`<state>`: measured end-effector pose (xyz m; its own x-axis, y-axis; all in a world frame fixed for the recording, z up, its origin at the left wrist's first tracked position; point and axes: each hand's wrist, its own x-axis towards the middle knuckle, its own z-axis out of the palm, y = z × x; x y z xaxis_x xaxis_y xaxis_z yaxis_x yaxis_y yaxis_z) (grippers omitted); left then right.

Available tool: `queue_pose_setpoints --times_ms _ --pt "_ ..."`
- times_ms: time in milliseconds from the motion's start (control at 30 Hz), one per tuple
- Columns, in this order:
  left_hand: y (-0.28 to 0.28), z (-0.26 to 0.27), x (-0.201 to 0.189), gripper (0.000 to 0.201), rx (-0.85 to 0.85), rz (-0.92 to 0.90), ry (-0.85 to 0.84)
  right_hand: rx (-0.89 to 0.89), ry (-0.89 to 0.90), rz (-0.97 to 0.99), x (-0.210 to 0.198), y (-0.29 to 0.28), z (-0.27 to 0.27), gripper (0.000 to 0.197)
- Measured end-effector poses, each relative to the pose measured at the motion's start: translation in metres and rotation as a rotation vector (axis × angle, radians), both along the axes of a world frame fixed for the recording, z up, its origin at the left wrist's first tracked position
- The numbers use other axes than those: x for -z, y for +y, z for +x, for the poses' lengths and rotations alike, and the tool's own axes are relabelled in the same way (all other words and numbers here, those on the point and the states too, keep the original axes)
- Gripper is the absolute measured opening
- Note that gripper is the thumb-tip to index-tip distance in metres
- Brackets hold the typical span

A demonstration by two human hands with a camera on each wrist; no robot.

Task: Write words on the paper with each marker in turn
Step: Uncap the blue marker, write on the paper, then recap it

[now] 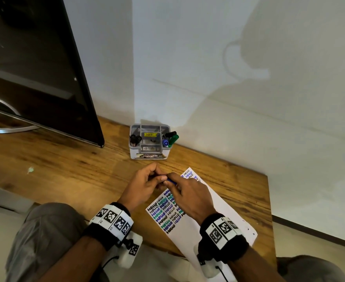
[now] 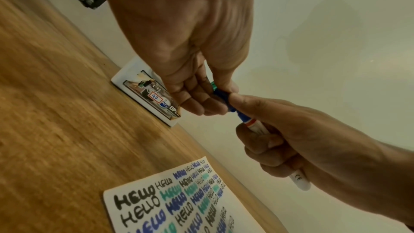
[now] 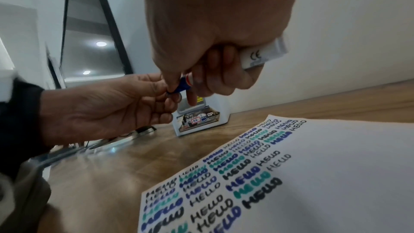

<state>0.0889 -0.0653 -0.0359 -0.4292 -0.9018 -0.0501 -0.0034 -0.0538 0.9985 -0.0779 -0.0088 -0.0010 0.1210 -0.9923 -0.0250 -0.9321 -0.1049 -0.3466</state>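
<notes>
A blue marker (image 2: 255,127) with a white barrel hangs above the desk between both hands. My right hand (image 1: 179,186) is wrapped round the barrel, whose white end (image 3: 262,54) sticks out behind the fist. My left hand (image 1: 157,177) pinches the blue cap (image 2: 221,97) at the marker's tip end. A narrow blue neck shows between cap and barrel, and the tip itself is hidden. Below the hands lies the white paper (image 1: 218,216), with several rows of "HELLO" in black, blue and green along its left part (image 3: 224,174).
A small grey organiser box (image 1: 148,143) stands at the wall behind the hands, with black, blue and green markers (image 1: 170,138) upright in its right side. A dark monitor (image 1: 35,58) leans at the left. The wooden desk (image 1: 65,159) ends just right of the paper.
</notes>
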Motion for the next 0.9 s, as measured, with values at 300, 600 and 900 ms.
queue_pose_setpoints --times_ms 300,600,900 --pt "-0.006 0.006 0.001 0.02 -0.089 0.017 -0.031 0.281 -0.426 0.267 0.0 -0.007 -0.031 0.01" --pt "0.003 -0.006 0.007 0.017 -0.048 0.027 -0.022 0.413 -0.798 0.21 -0.002 -0.007 -0.011 0.022" --pt "0.01 -0.008 0.005 0.024 0.162 -0.401 -0.501 0.487 -0.677 0.149 -0.003 -0.011 -0.051 0.014"
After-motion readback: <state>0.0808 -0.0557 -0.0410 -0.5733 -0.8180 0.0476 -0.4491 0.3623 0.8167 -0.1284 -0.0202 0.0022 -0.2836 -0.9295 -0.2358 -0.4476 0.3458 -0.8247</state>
